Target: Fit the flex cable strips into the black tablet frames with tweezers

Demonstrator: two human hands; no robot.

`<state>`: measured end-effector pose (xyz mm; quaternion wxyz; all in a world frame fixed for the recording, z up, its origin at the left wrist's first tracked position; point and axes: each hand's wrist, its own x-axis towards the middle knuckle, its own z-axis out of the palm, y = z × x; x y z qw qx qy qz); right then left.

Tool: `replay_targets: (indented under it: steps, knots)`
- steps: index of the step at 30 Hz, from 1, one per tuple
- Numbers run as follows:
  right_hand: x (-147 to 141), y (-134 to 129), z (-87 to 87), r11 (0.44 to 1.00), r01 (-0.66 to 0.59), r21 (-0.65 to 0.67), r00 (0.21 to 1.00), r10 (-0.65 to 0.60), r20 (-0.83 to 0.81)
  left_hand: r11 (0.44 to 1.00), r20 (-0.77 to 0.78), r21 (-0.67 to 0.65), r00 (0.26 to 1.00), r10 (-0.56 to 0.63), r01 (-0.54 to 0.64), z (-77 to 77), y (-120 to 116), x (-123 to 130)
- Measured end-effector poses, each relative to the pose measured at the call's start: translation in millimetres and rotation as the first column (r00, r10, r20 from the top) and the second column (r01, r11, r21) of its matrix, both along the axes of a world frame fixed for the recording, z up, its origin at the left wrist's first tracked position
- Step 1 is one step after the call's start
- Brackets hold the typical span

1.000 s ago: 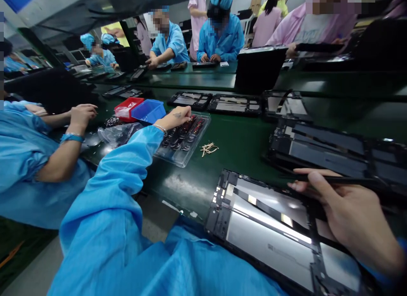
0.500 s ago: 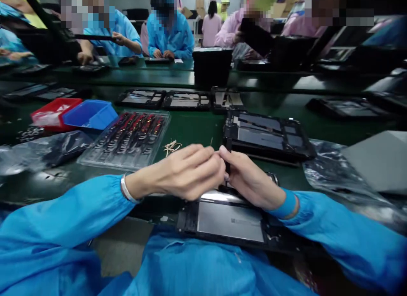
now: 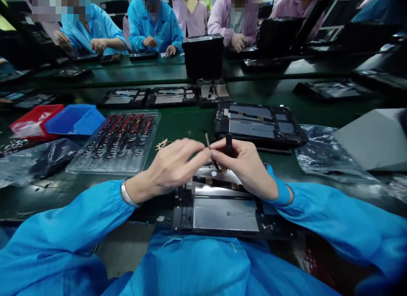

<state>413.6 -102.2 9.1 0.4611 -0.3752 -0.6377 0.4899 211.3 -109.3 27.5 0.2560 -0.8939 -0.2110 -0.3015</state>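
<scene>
An opened tablet chassis (image 3: 222,213) with a grey battery panel lies at the near table edge in front of me. My left hand (image 3: 173,166) and my right hand (image 3: 244,166) meet above its far end. Between the fingertips of both hands stands a thin tan strip (image 3: 207,141), pinched upright. My right hand also grips a black pen-like tool (image 3: 228,144). A clear plastic tray of small black and red parts (image 3: 119,139) lies to the left of my left hand.
A blue bin (image 3: 74,120) and a red bin (image 3: 33,118) stand at far left. More open tablet chassis (image 3: 257,126) lie beyond my hands. A crinkled plastic bag (image 3: 321,152) and a grey box (image 3: 375,139) lie at right. Other people work across the green table.
One second ago my left hand reached into the parts tray at left. It came back to meet my right hand over the tablet, and the tan strip now sticks up between the fingers.
</scene>
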Motion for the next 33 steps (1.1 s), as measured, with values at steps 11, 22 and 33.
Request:
replay_targets:
  steps: [11,22,33]
  knots:
    - [2.0,-6.7,1.5,0.931,-0.016,0.364,0.945,-0.105,0.310,0.974,-0.142,-0.050,0.967,0.213,-0.222,6.1,-11.3,4.4]
    - [2.8,-0.9,5.4,0.990,0.094,0.106,0.969,-0.115,0.219,0.654,-0.297,-0.461,0.799,0.523,-0.600,-2.8,40.9,-87.0]
    - [-5.6,-4.9,-9.2,0.991,0.045,-0.126,0.998,-0.048,-0.026,0.365,0.420,-0.882,0.848,0.324,0.297,-11.2,26.8,-15.7]
